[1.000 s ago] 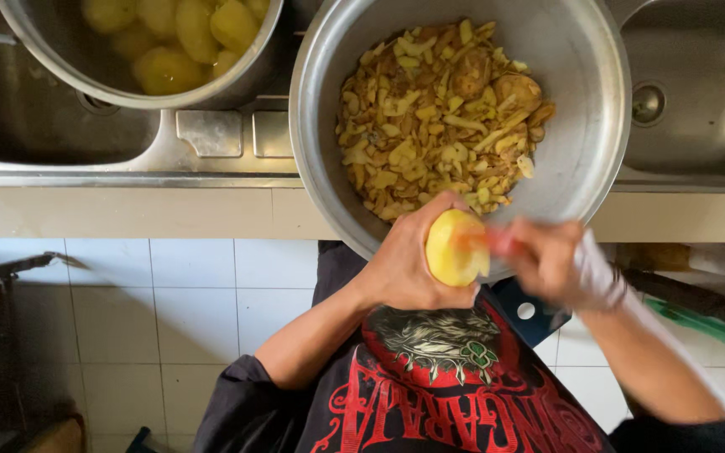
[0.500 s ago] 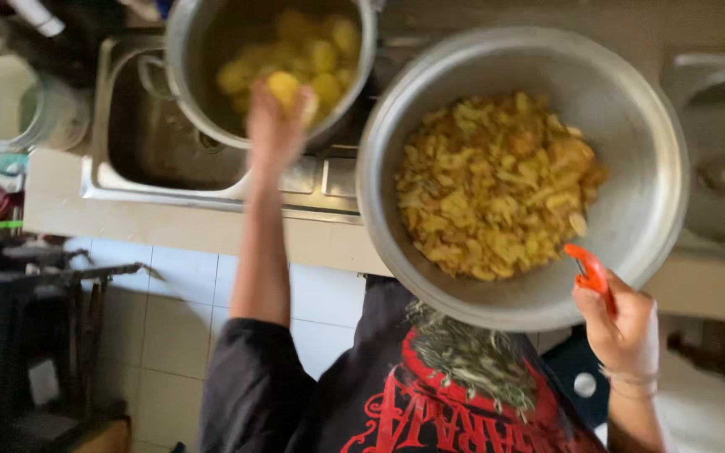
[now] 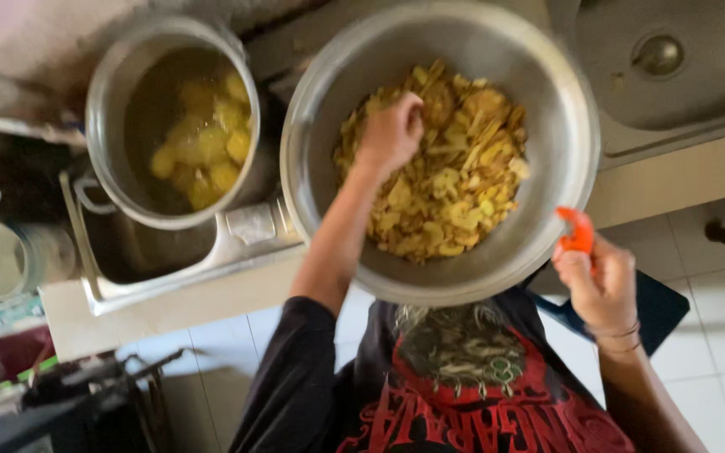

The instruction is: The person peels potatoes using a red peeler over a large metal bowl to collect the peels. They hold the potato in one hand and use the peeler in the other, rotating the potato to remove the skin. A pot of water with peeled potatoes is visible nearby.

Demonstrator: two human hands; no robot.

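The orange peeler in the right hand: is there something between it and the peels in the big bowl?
Only the bowl's own near rim lies between the orange peeler in the right hand and the peels. The left hand is already on the peels.

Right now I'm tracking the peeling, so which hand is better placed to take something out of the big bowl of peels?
The left hand. It is already inside the large metal bowl, fingers down among the potato peels. The right hand is outside the rim, closed around an orange peeler.
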